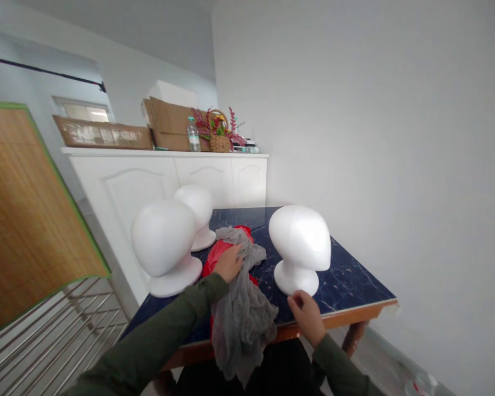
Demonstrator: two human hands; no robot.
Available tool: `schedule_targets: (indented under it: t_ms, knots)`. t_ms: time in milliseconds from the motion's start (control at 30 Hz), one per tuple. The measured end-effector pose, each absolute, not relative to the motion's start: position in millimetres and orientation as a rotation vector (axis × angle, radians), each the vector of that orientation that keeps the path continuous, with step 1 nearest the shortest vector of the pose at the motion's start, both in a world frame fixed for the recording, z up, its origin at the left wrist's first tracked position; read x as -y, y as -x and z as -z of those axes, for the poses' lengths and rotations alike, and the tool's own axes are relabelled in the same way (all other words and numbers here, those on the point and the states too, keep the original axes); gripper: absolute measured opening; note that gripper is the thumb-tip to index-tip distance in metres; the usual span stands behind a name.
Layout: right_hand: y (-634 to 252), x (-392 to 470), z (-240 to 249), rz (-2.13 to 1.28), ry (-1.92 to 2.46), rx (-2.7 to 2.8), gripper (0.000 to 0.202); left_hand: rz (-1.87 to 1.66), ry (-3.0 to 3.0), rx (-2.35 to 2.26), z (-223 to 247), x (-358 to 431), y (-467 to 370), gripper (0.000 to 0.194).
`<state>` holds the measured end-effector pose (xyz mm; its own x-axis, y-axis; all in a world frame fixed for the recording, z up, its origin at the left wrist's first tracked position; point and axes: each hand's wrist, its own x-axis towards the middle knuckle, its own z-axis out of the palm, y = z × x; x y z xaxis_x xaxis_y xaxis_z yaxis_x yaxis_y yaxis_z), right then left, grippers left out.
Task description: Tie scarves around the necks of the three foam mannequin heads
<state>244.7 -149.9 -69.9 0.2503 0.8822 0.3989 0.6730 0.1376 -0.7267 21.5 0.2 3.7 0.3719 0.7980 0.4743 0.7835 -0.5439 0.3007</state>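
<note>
A sheer grey cloth (247,316) lies bunched over a red cloth (216,254) in the middle of the dark blue table (350,280) and hangs over the front edge. My left hand (229,263) is on the cloths, its fingers closed at the grey fabric. My right hand (307,316) is near the front edge, at the base of a white foam head (300,239), thumb and index finger curled close together; whether anything thin is between them does not show. Two more white foam heads (164,239) (194,206) stand at the left of the table.
Behind the table stands a white cabinet (144,181) with cardboard boxes (107,135), a bottle (193,136) and a flower basket (220,143) on top. A metal rack (78,313) with a bamboo mat (33,214) is at the left. A plain wall rises at the right.
</note>
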Motion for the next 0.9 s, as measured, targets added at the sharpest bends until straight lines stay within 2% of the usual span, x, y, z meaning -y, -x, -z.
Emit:
schedule_targets:
  t_ms: [133, 200, 500, 700, 900]
  knots:
    - [-286, 133, 64, 0.076, 1.658, 1.218, 0.061, -1.157, -2.619, -1.252, 32, 76, -16, 0.032]
    - [-294, 118, 57, 0.129, 1.658, 1.251, 0.071, -1.247, -2.544, -1.275, 38, 110, -14, 0.029]
    - [-291, 75, 49, 0.049, 1.949, 1.252, 0.076, -1.210, -2.508, -1.192, 45, 184, 7, 0.027]
    - [-292, 68, 51, 0.063, 1.766, 1.220, 0.071, -1.271, -2.428, -1.185, 50, 197, 17, 0.026]
    - [-231, 90, 15, -0.036, 1.524, 1.090, 0.072, -1.347, -2.433, -1.211, 37, 207, 24, 0.030]
